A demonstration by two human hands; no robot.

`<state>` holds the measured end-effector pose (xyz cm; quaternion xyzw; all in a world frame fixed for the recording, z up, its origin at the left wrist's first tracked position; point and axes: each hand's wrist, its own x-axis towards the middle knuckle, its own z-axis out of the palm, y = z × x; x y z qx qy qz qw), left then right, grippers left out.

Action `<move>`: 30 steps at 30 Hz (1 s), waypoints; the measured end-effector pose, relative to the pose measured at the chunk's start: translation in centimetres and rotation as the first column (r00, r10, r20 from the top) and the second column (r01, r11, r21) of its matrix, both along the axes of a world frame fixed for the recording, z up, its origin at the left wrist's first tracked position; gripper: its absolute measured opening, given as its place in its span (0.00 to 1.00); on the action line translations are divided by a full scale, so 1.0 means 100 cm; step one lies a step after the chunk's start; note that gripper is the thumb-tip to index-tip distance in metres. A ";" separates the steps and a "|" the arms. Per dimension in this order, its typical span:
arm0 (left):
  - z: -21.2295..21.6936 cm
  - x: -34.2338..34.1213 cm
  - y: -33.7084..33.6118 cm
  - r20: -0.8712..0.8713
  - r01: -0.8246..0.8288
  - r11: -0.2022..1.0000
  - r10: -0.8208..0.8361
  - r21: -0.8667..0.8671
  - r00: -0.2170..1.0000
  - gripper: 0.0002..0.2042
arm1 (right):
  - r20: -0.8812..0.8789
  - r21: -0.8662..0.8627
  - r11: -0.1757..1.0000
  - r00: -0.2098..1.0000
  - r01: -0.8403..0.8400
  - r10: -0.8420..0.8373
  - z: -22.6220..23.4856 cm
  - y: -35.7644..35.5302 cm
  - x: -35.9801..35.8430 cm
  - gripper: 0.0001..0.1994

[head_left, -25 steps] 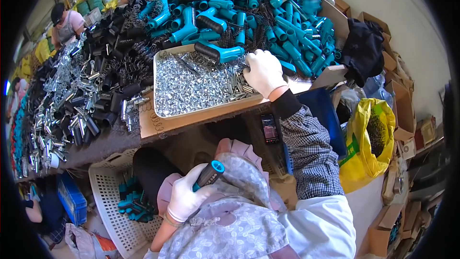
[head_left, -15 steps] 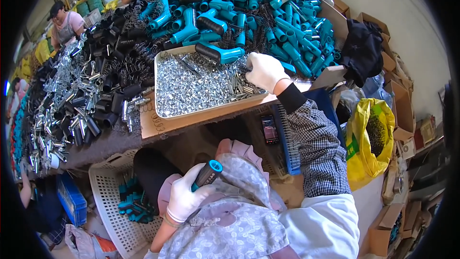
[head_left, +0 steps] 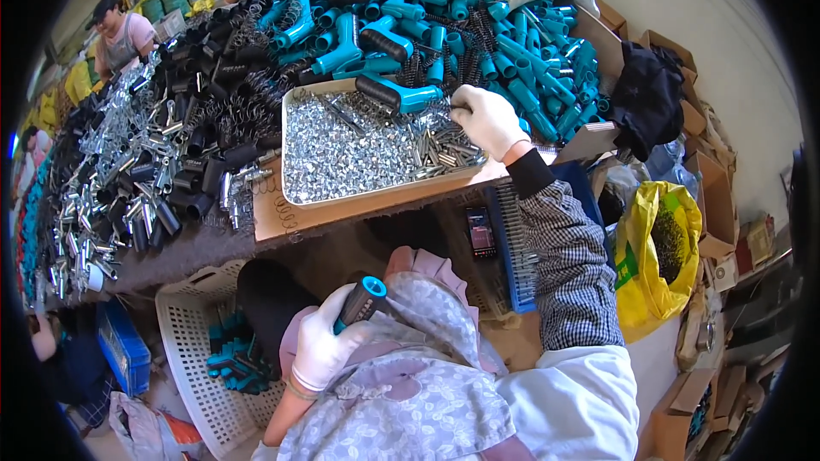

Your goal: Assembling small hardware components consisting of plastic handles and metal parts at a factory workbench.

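While my arms work at two separate places, the head view, the only one, shows a job partway through. On the bench (head_left: pixel 213 243) stands a shallow metal tray (head_left: pixel 295 132) heaped with small silver screws and pins, and beyond it lies a large pile of teal handle shells (head_left: pixel 478 26), black sleeves (head_left: pixel 184 166) and dark springs, so much stock appears unassembled. Down at my left, a white slatted basket (head_left: pixel 184 350) holds only a few teal pieces (head_left: pixel 235 358), which I judge to be the finished share: little done, most left.

My right hand (head_left: pixel 487 119), in a white glove, rests at the tray's far right corner, fingers curled down among the longer pins (head_left: pixel 444 149); its grip is drawn together on them, though whether a pin is actually pinched I cannot tell, since the fingertips are buried.

My left hand (head_left: pixel 323 348), also gloved, lies in my lap over a flowered apron (head_left: pixel 418 393), its grip clamped round the black shaft of a tool handle (head_left: pixel 360 300) with a teal end cap, tilted up toward the bench. A dark phone (head_left: pixel 480 232) lies under the bench edge beside a blue crate (head_left: pixel 517 248). Another person (head_left: pixel 120 30) sits at the far left end.
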<state>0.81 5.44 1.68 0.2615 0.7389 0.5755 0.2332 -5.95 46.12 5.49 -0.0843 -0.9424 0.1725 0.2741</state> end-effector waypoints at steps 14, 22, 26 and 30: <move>-0.012 -0.018 -0.009 0.001 -0.147 0.988 0.147 0.044 0.989 0.33 | -0.038 -0.236 0.642 0.667 -0.730 0.744 0.004 -0.143 0.071 0.08; 0.004 -0.021 -0.007 -0.293 -0.092 0.991 0.059 -0.101 0.954 0.30 | -0.067 -0.213 0.677 0.702 -0.704 0.709 -0.001 -0.181 0.076 0.05; 0.003 -0.010 -0.003 -0.254 -0.181 0.983 0.180 0.022 0.950 0.30 | -0.096 -0.225 0.670 0.701 -0.707 0.707 0.001 -0.189 0.078 0.07; 0.009 -0.011 -0.005 -0.219 -0.187 0.981 0.194 0.051 0.956 0.31 | 0.026 -0.450 0.479 0.525 -0.754 0.851 0.033 -0.157 0.052 0.13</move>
